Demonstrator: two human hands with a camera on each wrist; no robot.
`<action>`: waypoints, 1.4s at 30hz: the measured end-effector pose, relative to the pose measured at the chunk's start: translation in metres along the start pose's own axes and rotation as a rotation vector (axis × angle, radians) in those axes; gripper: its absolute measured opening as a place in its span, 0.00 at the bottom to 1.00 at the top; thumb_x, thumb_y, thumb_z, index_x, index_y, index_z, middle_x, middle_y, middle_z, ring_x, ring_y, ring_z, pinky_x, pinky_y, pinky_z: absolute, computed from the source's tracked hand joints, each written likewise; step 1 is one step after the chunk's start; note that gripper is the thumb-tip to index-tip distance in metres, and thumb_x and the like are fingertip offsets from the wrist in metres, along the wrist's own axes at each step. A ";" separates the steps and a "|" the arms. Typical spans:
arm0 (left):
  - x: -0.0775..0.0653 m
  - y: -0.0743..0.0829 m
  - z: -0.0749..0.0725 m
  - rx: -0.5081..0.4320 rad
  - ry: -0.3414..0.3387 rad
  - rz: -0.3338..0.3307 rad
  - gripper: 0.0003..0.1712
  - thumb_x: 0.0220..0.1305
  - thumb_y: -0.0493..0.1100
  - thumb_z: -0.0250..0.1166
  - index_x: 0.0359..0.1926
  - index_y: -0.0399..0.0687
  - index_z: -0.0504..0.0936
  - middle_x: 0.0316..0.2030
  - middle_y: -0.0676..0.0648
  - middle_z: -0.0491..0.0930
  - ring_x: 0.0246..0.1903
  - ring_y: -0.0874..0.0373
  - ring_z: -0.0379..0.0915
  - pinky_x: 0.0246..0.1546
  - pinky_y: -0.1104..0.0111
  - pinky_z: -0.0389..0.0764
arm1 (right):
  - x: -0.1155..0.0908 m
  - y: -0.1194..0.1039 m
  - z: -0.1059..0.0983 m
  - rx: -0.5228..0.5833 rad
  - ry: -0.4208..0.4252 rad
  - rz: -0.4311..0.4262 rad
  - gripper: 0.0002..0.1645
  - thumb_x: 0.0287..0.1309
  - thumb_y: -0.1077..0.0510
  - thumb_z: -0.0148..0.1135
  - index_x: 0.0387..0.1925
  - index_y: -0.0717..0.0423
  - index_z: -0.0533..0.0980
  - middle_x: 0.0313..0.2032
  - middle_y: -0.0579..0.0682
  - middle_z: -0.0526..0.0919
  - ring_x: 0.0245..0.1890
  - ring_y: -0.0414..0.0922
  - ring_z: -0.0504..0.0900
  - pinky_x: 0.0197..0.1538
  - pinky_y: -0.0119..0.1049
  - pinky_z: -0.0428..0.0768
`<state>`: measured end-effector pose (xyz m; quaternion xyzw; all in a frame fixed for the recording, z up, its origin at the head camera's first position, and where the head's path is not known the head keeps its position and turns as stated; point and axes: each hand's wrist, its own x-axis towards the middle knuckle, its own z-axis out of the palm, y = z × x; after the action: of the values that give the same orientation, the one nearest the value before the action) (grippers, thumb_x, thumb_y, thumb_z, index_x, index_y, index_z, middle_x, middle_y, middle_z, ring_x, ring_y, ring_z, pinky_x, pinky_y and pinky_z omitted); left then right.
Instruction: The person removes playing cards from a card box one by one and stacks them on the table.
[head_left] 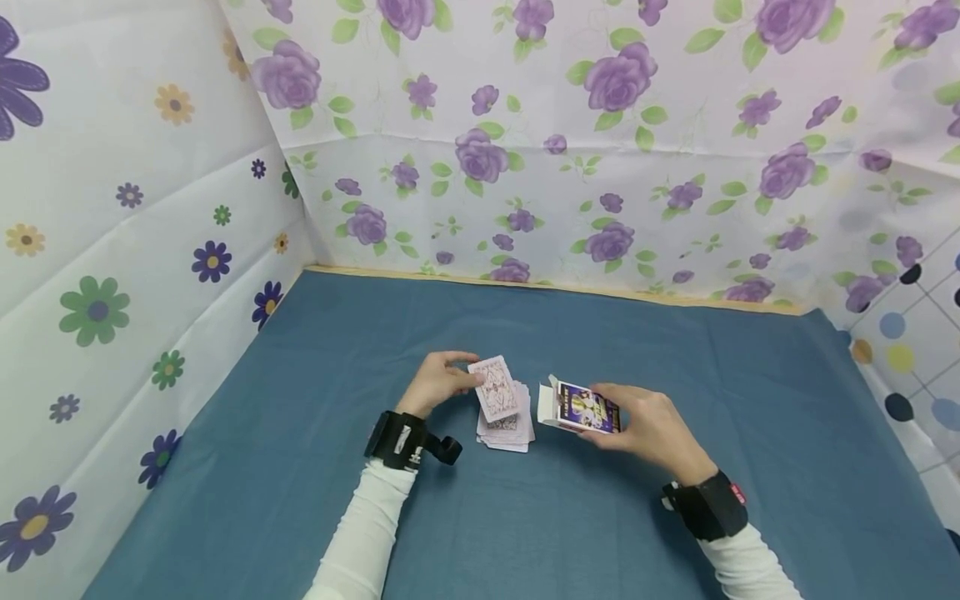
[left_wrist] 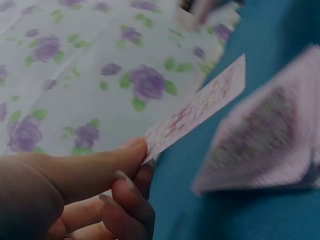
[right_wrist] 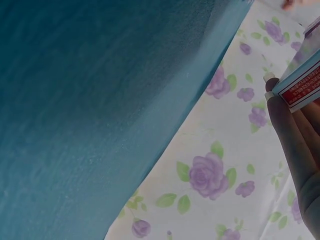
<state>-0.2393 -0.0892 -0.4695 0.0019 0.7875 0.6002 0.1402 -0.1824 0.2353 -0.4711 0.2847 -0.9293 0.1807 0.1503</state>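
My left hand (head_left: pixel 438 382) pinches a patterned playing card (head_left: pixel 495 390) between thumb and fingers, tilted over a loose stack of cards (head_left: pixel 517 433) on the table. In the left wrist view the held card (left_wrist: pixel 200 107) looks thin, with the blurred stack (left_wrist: pixel 265 135) below and to the right. My right hand (head_left: pixel 651 421) grips a card box (head_left: pixel 588 408) with a dark purple picture front, its white flap standing out toward the stack. The right wrist view catches only a corner of the box (right_wrist: pixel 302 87), held at the fingertips.
A blue cloth (head_left: pixel 337 333) covers the table. Behind it hangs a white sheet with purple roses (head_left: pixel 480 156), meeting the table along a yellowish edge (head_left: pixel 562 288). Another flowered sheet (head_left: pixel 97 310) rises on the left, and a dotted one (head_left: pixel 900 358) on the right.
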 end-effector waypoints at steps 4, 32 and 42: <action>0.004 -0.009 0.008 0.090 0.034 -0.056 0.31 0.53 0.38 0.74 0.59 0.40 0.76 0.20 0.46 0.80 0.20 0.56 0.74 0.25 0.67 0.73 | -0.001 0.000 0.001 0.009 -0.007 0.008 0.39 0.40 0.40 0.77 0.53 0.55 0.80 0.45 0.51 0.86 0.39 0.42 0.84 0.38 0.39 0.80; -0.006 0.002 0.025 0.417 0.145 0.241 0.19 0.57 0.46 0.71 0.46 0.41 0.82 0.27 0.45 0.80 0.22 0.58 0.70 0.25 0.69 0.69 | 0.003 -0.001 0.000 -0.002 -0.001 -0.023 0.39 0.41 0.40 0.77 0.53 0.57 0.80 0.45 0.53 0.86 0.39 0.44 0.85 0.38 0.40 0.81; -0.033 0.034 0.064 0.407 -0.181 0.409 0.10 0.66 0.49 0.64 0.35 0.50 0.87 0.21 0.53 0.72 0.19 0.63 0.59 0.23 0.74 0.59 | 0.007 -0.007 -0.004 -0.031 0.007 -0.068 0.40 0.38 0.41 0.79 0.52 0.57 0.79 0.44 0.53 0.86 0.39 0.45 0.85 0.37 0.39 0.81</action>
<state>-0.1992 -0.0253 -0.4454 0.2420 0.8591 0.4434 0.0825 -0.1828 0.2282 -0.4627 0.3129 -0.9214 0.1619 0.1641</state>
